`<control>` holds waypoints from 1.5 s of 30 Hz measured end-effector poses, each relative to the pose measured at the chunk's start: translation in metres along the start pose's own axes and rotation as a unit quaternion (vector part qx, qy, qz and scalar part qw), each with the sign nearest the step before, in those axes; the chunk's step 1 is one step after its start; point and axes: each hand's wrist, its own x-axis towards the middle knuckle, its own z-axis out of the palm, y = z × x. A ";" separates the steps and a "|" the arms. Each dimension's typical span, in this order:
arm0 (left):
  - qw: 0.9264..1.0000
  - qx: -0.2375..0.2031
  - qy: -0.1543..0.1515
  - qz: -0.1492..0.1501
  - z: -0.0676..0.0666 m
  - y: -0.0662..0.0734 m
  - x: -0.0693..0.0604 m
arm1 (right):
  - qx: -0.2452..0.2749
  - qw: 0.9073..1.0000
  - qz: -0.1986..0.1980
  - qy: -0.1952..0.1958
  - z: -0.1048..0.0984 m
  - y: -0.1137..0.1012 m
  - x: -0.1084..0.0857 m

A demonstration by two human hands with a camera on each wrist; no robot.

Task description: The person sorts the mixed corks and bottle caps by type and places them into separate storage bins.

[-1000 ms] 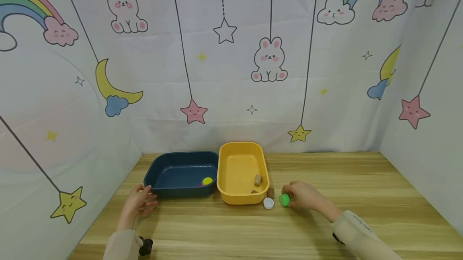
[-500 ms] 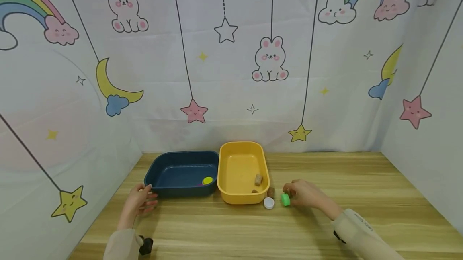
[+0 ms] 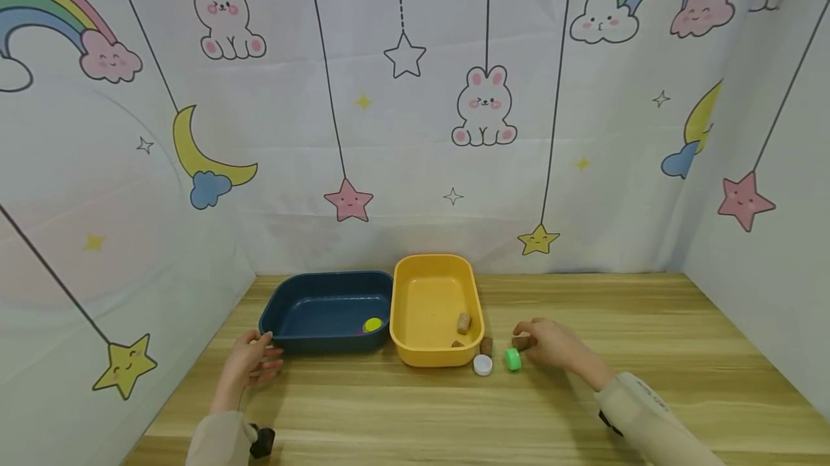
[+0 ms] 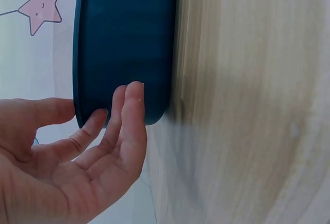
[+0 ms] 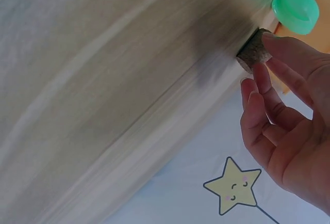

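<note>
My left hand (image 3: 249, 359) pinches the near left corner of a dark blue bin (image 3: 311, 344); in the left wrist view its thumb is at the rim and its fingers (image 4: 133, 110) lie against the outer wall. My right hand (image 3: 551, 345) holds a brown cork (image 5: 253, 51) between thumb and fingers, low over the table. Close beside that hand stands a green bottle cap (image 3: 513, 359) on its edge. A white bottle cap (image 3: 483, 364) and another cork (image 3: 486, 346) lie by the yellow bin (image 3: 433, 357).
Inside the yellow bin are a cork (image 3: 463, 323) and part of another brown piece (image 3: 457, 343). A yellow cap (image 3: 372, 325) and a bit of something purple show in the blue bin. The bins stand side by side at the back of the wooden table (image 3: 389, 415), before a patterned cloth.
My right hand has shifted slightly right, and the cork in its fingers has come into sight. The green cap has turned a little. My left hand has stayed at the bin.
</note>
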 end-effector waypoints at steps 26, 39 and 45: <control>1.000 0.015 0.016 -0.012 0.004 0.006 -0.006 | 0.000 1.000 0.013 0.015 0.000 0.010 0.005; 1.000 0.002 -0.001 -0.007 0.000 -0.001 0.001 | 0.006 1.000 -0.012 0.018 -0.021 0.006 0.016; 1.000 0.018 0.016 -0.017 0.004 0.006 -0.005 | 0.010 1.000 0.003 0.016 -0.030 -0.003 0.022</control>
